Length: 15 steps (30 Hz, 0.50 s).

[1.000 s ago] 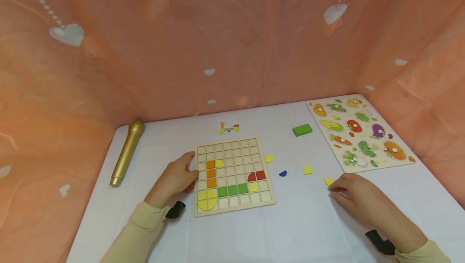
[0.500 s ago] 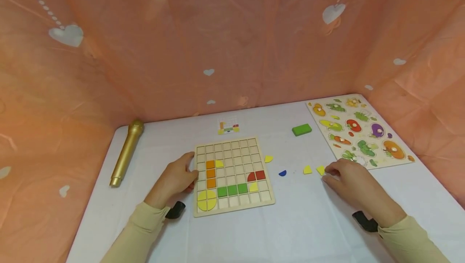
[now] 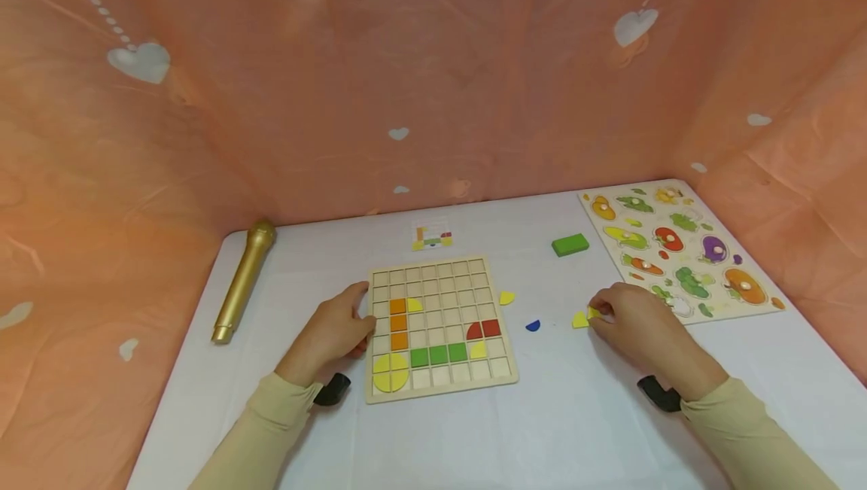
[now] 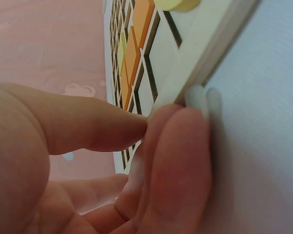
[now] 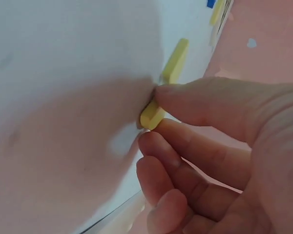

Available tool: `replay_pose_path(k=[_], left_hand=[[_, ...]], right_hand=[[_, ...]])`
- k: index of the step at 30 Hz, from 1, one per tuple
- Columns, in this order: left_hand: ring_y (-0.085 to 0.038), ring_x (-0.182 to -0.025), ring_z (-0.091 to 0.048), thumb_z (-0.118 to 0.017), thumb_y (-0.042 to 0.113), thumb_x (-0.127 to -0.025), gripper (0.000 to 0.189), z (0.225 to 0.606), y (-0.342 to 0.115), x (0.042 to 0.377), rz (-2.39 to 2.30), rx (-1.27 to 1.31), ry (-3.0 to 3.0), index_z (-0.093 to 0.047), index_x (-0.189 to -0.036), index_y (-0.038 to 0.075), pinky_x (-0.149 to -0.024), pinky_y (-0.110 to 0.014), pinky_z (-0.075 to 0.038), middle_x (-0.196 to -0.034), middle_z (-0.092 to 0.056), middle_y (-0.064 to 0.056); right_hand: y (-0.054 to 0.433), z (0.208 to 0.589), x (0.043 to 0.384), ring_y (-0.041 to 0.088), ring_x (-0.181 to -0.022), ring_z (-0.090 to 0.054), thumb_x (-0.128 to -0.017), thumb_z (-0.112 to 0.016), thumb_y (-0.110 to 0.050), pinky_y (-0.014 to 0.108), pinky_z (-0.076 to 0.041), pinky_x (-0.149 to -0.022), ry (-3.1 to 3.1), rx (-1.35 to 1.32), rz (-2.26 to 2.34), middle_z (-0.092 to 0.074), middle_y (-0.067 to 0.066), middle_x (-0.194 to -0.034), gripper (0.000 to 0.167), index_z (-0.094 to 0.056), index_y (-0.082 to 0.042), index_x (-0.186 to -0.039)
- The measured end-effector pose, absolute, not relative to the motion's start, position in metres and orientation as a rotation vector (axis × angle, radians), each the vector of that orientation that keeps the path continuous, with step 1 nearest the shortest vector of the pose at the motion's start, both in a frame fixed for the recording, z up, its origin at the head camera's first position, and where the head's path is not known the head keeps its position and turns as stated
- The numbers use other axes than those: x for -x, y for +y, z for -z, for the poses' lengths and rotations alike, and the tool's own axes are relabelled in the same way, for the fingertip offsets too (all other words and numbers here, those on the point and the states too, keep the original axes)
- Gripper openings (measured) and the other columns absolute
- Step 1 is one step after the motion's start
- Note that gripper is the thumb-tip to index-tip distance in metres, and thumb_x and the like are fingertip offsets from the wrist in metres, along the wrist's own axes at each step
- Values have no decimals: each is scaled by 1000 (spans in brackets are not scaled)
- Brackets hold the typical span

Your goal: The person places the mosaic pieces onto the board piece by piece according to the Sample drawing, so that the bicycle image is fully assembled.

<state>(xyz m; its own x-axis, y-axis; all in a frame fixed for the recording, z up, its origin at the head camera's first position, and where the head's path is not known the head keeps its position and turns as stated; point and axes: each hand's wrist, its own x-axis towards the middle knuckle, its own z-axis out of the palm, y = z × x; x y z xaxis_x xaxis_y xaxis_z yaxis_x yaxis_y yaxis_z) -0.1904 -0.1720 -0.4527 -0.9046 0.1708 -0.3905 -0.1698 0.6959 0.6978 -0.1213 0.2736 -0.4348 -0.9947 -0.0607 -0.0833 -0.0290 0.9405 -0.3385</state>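
My left hand (image 3: 330,330) grips the left edge of a square wooden grid board (image 3: 443,279), thumb and fingers at its rim (image 4: 180,80) in the left wrist view. On the board lie an orange column (image 3: 398,322), a green row (image 3: 439,354), red pieces (image 3: 491,328), a yellow circle of quarters (image 3: 390,372) and single yellow quarters. To the right, my right hand (image 3: 633,324) pinches a yellow quarter-circle piece (image 5: 153,117) between thumb and finger, low over the table. Right beside it lies another yellow quarter piece (image 5: 176,61).
Between board and right hand lie a yellow quarter (image 3: 506,298) and a blue half-circle (image 3: 533,326). Behind the board is a pattern card (image 3: 431,235). A green block (image 3: 570,245) and vegetable puzzle (image 3: 684,249) are at right, a gold microphone (image 3: 244,283) at left.
My right hand has moved left, bringing the yellow quarter piece beside another yellow piece on the table. My left hand stays at the board's edge. The head view has shifted slightly.
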Motion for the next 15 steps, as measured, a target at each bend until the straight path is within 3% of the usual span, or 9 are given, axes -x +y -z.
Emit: replay_pose_path(k=[15], left_hand=[[-20,-65,-65,-65,16,-102,75,452,-170,192,-1042,-13,2496,-33,-169,11,-61,-31,-54,-79,-65,-10]], right_hand=[[182,422,122,13,-85,-63,-88,-81,-5,37,-59,-82,2998,384,653,-73,0,-93,16,-82,-5,-105]])
